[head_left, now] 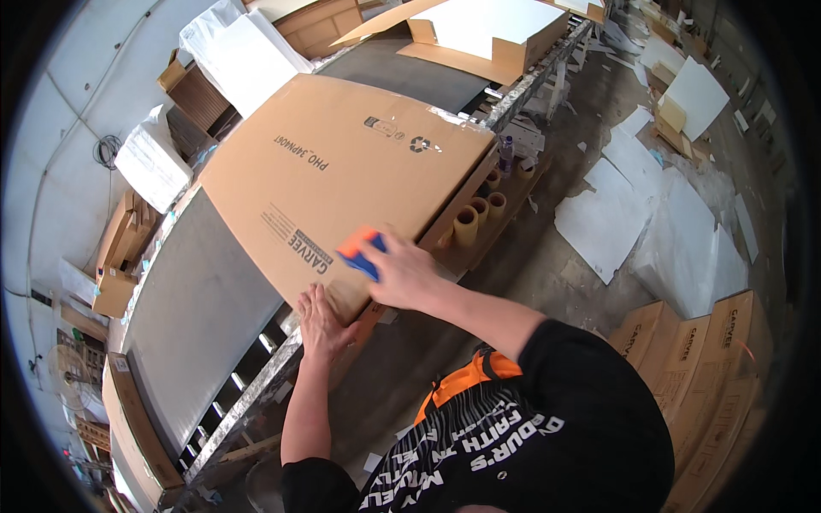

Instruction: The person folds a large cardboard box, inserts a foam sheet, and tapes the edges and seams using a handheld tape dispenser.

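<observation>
A large flat cardboard box (342, 162) with dark print lies on a conveyor table in front of me. My right hand (402, 272) is closed round an orange and blue tape dispenser (363, 252), held at the box's near right corner; motion smears it a little. On the box's near end rests my left hand (321, 325), its fingers stretched over the top edge and its thumb apart. Between the two hands, the box corner shows a paler, shiny strip.
The dark conveyor belt (201, 282) runs on both sides of the box. Beyond lies an open carton with a white panel (487, 26). Cardboard tubes (466, 225) and a bottle stand on a lower shelf. White sheets (611, 209) litter the floor; closed cartons (697, 368) stand at right.
</observation>
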`<state>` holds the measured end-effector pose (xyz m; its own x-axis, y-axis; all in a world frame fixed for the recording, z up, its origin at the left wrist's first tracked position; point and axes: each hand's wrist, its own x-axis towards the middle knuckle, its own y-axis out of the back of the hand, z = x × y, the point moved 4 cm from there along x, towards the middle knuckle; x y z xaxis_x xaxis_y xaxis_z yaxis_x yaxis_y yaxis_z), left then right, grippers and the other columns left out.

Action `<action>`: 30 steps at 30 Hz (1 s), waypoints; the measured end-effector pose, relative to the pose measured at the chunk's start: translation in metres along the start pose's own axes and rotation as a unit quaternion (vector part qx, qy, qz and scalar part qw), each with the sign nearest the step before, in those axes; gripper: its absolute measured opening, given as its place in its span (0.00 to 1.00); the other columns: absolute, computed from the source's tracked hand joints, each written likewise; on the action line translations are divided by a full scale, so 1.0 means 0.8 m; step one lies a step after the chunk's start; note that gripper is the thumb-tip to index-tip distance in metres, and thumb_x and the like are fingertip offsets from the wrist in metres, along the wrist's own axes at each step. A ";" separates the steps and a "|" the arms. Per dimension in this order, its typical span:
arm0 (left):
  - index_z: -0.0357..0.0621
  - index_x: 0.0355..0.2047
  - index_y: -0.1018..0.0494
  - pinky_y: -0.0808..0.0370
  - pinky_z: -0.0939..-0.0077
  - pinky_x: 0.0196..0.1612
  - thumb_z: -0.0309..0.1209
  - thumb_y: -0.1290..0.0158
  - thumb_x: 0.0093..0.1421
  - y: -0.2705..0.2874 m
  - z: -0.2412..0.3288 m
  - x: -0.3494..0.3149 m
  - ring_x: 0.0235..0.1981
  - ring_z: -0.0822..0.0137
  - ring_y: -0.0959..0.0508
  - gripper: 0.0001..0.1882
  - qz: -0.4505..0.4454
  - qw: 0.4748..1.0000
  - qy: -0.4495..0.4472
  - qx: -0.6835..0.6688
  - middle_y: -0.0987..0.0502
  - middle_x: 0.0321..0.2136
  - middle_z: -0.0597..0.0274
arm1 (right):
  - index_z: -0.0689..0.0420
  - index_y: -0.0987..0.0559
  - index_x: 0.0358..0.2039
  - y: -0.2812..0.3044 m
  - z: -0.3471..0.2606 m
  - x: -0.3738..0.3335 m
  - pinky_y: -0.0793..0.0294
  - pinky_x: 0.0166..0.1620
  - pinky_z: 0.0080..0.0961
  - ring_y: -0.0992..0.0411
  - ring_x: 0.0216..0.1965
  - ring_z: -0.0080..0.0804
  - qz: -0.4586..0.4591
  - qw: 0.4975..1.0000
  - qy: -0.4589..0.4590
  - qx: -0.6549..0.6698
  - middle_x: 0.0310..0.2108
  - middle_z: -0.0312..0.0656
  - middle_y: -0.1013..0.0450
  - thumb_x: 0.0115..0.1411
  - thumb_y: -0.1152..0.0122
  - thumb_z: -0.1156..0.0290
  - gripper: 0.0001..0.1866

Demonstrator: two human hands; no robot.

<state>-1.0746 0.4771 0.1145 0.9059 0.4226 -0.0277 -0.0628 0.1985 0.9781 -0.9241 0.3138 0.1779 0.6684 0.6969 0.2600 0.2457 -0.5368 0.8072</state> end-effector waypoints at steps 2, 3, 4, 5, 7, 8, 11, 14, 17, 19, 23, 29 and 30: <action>0.25 0.66 0.49 0.54 0.46 0.73 0.48 0.31 0.42 0.013 0.008 0.003 0.69 0.29 0.49 0.60 0.006 1.000 -0.001 -0.016 0.44 0.66 0.26 | 0.50 0.28 0.57 0.013 -0.069 0.052 0.23 0.50 0.50 0.27 0.49 0.61 -0.039 0.998 0.046 0.010 0.58 0.61 0.38 0.50 0.33 0.62 0.32; 0.25 0.67 0.50 0.54 0.45 0.73 0.48 0.32 0.41 0.010 0.013 0.008 0.69 0.27 0.50 0.62 -0.064 0.997 0.003 0.044 0.46 0.65 0.23 | 0.53 0.27 0.55 0.007 -0.092 0.077 0.22 0.49 0.50 0.27 0.49 0.59 -0.089 0.995 0.042 -0.015 0.55 0.59 0.36 0.49 0.32 0.62 0.31; 0.25 0.67 0.51 0.54 0.43 0.72 0.48 0.32 0.40 0.009 0.023 0.013 0.69 0.25 0.50 0.62 -0.080 0.995 -0.013 0.062 0.47 0.65 0.22 | 0.54 0.25 0.53 0.000 -0.100 0.096 0.22 0.49 0.48 0.25 0.48 0.57 -0.100 0.993 0.037 -0.048 0.52 0.57 0.34 0.48 0.32 0.62 0.30; 0.25 0.68 0.51 0.55 0.42 0.72 0.48 0.32 0.39 0.011 0.025 0.013 0.69 0.24 0.51 0.63 -0.091 0.992 -0.022 0.083 0.48 0.65 0.20 | 0.54 0.24 0.53 -0.004 -0.109 0.106 0.21 0.49 0.47 0.25 0.47 0.57 -0.114 0.992 0.028 -0.055 0.52 0.57 0.33 0.48 0.33 0.62 0.30; 0.25 0.68 0.52 0.56 0.38 0.71 0.48 0.34 0.38 0.007 0.016 0.006 0.68 0.21 0.52 0.64 -0.094 0.989 -0.023 0.112 0.50 0.67 0.21 | 0.54 0.23 0.52 -0.015 -0.130 0.119 0.21 0.49 0.46 0.24 0.46 0.57 -0.140 0.988 0.011 -0.063 0.52 0.57 0.32 0.47 0.33 0.60 0.29; 0.25 0.68 0.52 0.56 0.37 0.71 0.47 0.34 0.39 0.006 0.011 0.001 0.68 0.20 0.52 0.63 -0.084 0.989 -0.020 0.122 0.51 0.67 0.21 | 0.53 0.22 0.53 -0.014 -0.134 0.117 0.22 0.51 0.45 0.24 0.47 0.58 -0.134 0.990 0.017 -0.049 0.54 0.58 0.31 0.48 0.35 0.58 0.30; 0.27 0.69 0.53 0.56 0.35 0.71 0.46 0.34 0.41 0.005 0.003 -0.007 0.67 0.18 0.53 0.62 -0.090 0.990 -0.023 0.103 0.53 0.67 0.20 | 0.52 0.20 0.52 -0.024 -0.115 0.102 0.22 0.52 0.40 0.24 0.50 0.54 -0.154 0.987 -0.008 -0.040 0.54 0.59 0.31 0.48 0.36 0.59 0.28; 0.30 0.70 0.55 0.55 0.34 0.70 0.46 0.34 0.43 0.010 0.007 -0.006 0.67 0.16 0.54 0.62 -0.115 0.985 -0.033 0.122 0.56 0.68 0.20 | 0.52 0.20 0.52 -0.038 -0.082 0.089 0.22 0.52 0.40 0.23 0.50 0.50 -0.157 0.987 -0.021 -0.037 0.54 0.55 0.29 0.48 0.34 0.56 0.29; 0.28 0.70 0.54 0.57 0.32 0.70 0.52 0.39 0.53 0.009 0.017 -0.012 0.67 0.15 0.53 0.57 -0.088 0.980 -0.055 0.169 0.53 0.68 0.19 | 0.52 0.22 0.56 -0.023 -0.072 0.077 0.23 0.53 0.45 0.24 0.49 0.55 -0.160 0.986 -0.040 -0.030 0.52 0.57 0.28 0.47 0.40 0.60 0.32; 0.29 0.71 0.54 0.57 0.32 0.70 0.50 0.38 0.52 0.015 0.027 -0.017 0.68 0.18 0.52 0.57 -0.080 0.985 -0.029 0.151 0.53 0.68 0.22 | 0.52 0.22 0.56 -0.019 -0.065 0.075 0.22 0.52 0.45 0.23 0.48 0.56 -0.146 0.988 -0.045 -0.023 0.52 0.58 0.28 0.47 0.40 0.61 0.32; 0.32 0.72 0.56 0.54 0.36 0.71 0.51 0.34 0.46 0.012 0.017 -0.019 0.69 0.22 0.51 0.63 -0.066 0.984 0.010 0.168 0.53 0.70 0.27 | 0.52 0.21 0.56 -0.018 -0.074 0.067 0.22 0.51 0.46 0.23 0.46 0.56 -0.129 0.990 -0.049 -0.029 0.50 0.57 0.28 0.46 0.41 0.64 0.32; 0.38 0.72 0.53 0.46 0.47 0.72 0.48 0.31 0.44 0.025 -0.012 -0.019 0.70 0.30 0.47 0.62 -0.137 0.978 -0.065 0.142 0.51 0.71 0.36 | 0.51 0.21 0.56 -0.030 -0.068 0.055 0.22 0.51 0.46 0.22 0.46 0.54 -0.082 0.994 -0.070 -0.030 0.51 0.56 0.28 0.48 0.41 0.63 0.31; 0.38 0.72 0.52 0.46 0.48 0.72 0.47 0.31 0.44 0.024 -0.014 -0.023 0.70 0.31 0.47 0.60 -0.118 0.982 -0.069 0.131 0.50 0.71 0.38 | 0.50 0.21 0.57 -0.032 -0.071 0.056 0.22 0.51 0.45 0.23 0.46 0.54 -0.089 0.993 -0.067 -0.044 0.51 0.56 0.28 0.49 0.41 0.62 0.30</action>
<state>-1.0970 0.4832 0.1313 0.9318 0.2646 -0.2486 0.2486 0.0340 0.9680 -0.9400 0.3858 0.1991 0.7087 0.7043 0.0411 0.3097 -0.3629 0.8789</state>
